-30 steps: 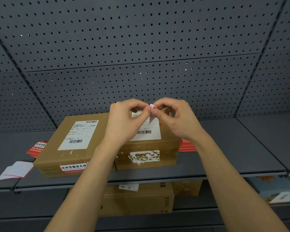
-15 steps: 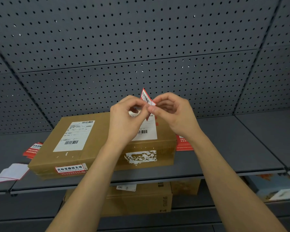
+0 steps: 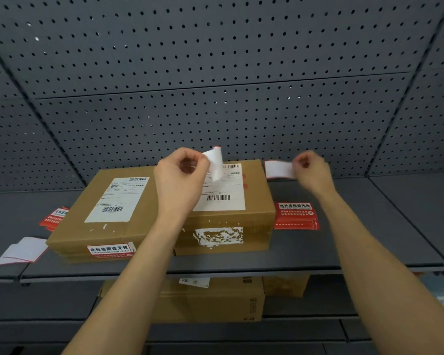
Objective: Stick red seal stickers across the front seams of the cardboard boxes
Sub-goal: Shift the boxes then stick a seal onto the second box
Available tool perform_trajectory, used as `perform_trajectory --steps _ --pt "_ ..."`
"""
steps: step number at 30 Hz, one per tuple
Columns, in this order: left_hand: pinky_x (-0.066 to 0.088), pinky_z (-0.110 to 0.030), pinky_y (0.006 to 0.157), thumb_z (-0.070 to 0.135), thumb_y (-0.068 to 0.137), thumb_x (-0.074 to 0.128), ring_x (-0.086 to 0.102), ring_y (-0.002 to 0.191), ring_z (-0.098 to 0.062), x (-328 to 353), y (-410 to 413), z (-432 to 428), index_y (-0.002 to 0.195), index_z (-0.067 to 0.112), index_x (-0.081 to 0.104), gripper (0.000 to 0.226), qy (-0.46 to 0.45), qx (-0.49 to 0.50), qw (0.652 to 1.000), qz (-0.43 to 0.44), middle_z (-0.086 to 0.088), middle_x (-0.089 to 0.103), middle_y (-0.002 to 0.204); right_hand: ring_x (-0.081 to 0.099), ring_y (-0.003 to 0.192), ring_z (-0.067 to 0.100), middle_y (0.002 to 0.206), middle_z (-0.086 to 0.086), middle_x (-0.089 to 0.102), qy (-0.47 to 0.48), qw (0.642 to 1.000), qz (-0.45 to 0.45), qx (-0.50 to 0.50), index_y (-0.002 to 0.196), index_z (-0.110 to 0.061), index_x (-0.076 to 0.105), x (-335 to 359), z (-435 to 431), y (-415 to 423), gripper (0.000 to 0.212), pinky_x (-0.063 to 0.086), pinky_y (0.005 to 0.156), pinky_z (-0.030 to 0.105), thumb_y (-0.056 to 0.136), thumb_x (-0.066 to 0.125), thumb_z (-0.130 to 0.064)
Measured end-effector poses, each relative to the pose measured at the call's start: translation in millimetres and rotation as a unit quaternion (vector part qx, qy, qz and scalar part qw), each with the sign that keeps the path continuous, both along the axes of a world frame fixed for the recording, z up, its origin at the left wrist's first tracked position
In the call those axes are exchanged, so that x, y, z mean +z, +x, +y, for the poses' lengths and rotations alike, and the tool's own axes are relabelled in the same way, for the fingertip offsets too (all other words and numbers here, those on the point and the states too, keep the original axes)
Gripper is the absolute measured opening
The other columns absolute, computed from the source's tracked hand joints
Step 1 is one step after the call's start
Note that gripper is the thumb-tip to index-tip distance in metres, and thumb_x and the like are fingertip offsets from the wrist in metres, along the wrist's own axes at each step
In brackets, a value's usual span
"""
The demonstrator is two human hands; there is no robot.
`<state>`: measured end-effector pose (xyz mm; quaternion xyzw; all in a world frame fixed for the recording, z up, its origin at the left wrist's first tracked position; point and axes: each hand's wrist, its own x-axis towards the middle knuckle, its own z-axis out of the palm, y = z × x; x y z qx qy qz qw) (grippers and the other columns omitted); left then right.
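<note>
Matt brown cardboard boxes (image 3: 144,201) rest on a smooth grey metal shelf (image 3: 305,254).

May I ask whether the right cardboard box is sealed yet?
Not sealed: the right cardboard box shows only torn white residue on its front.

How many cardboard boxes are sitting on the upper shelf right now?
2. The left box carries a red seal across its front; the right box sits beside it, with no red seal on its front. More could be hidden behind them.
</note>
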<state>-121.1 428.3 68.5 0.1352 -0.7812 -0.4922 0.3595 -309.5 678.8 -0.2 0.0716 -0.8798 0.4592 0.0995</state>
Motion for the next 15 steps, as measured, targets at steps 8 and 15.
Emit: perform_trajectory --steps 8,15 --pt "0.052 -0.019 0.071 0.021 0.091 0.074 0.067 0.071 -0.001 -4 13 0 0.08 0.026 0.076 0.013 -0.046 0.014 0.999 -0.025 0.012 0.076 0.076 0.057 0.12 0.036 0.123 0.011 0.059 0.351 0.934 -0.047 0.038 0.103 -0.024 0.077 -42 -6 -24 0.018 0.053 0.101 0.049 0.091 0.077 -0.038" --pt "0.054 -0.033 0.067 0.026 0.087 0.075 0.062 0.067 -0.01 -8 18 10 0.072 0.023 0.068 0.017 -0.204 0.085 0.974 0.044 0.011 0.069 0.075 0.063 0.07 0.0 0.078 -0.01 0.075 -0.079 0.98 0.111 0.148 0.089 -0.024 0.085 67 -50 87 0.017 0.047 0.067 0.014 0.097 0.076 -0.036"
